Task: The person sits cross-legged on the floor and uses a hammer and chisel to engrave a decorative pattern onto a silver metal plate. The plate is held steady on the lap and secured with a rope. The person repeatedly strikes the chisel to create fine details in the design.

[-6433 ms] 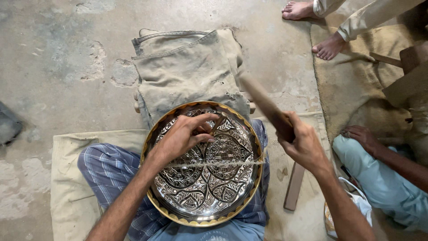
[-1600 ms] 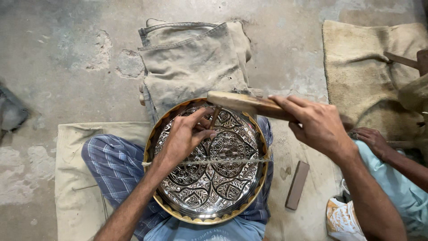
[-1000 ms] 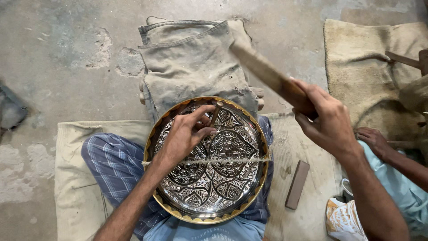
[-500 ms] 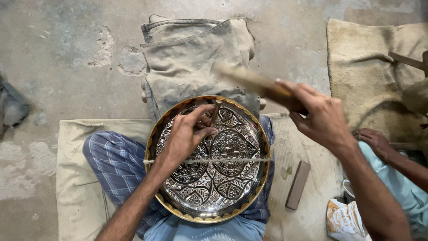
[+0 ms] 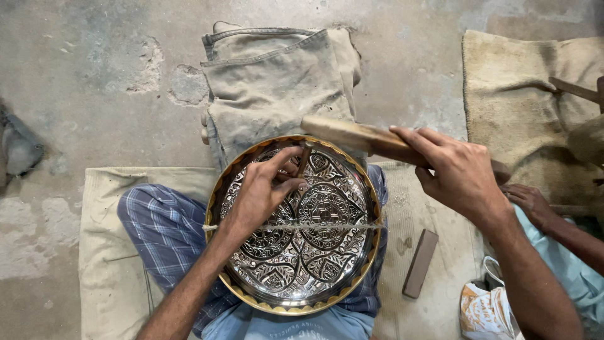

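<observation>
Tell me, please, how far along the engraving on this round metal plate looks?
Done: ornate relief already covers nearly the whole face of the round plate inside its brass rim. In hand: the left hand steadies a thin chisel near the plate's upper edge, and the right hand holds the wooden mallet down at the chisel's head. Left: cannot tell from here which motifs lack detail; the work sits at the top section.

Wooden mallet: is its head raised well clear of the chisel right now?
No: the wooden mallet, gripped in the right hand, sits down on the top of the chisel that the left hand steadies on the engraved plate.
</observation>
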